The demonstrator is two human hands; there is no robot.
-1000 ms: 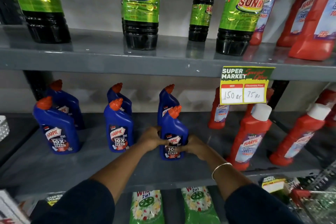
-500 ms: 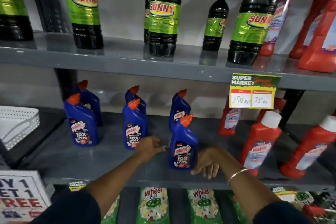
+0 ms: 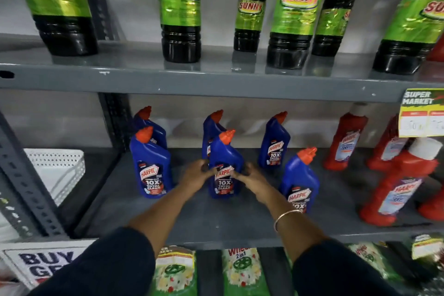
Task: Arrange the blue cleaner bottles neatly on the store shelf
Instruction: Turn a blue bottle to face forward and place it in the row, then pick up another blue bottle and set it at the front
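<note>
Several blue Harpic cleaner bottles with orange caps stand upright on the grey middle shelf (image 3: 216,221). The middle front bottle (image 3: 224,151) is held from both sides: my left hand (image 3: 195,174) on its left flank, my right hand (image 3: 249,176) on its right. Another blue bottle (image 3: 151,166) stands to the left with one behind it (image 3: 150,125). Directly behind the held bottle stands one more (image 3: 211,125). A back-right bottle (image 3: 274,142) and a front-right bottle (image 3: 299,181) stand past my right wrist.
Red Harpic bottles (image 3: 396,187) fill the shelf's right side under a price tag (image 3: 421,113). Dark Sunny bottles (image 3: 180,12) line the upper shelf. A white perforated basket (image 3: 57,168) sits left of the grey upright post (image 3: 19,175). Green detergent packs (image 3: 240,269) lie below.
Both hands left the front-right blue bottle and moved left onto the middle front bottle. The camera has come closer and shifted left.
</note>
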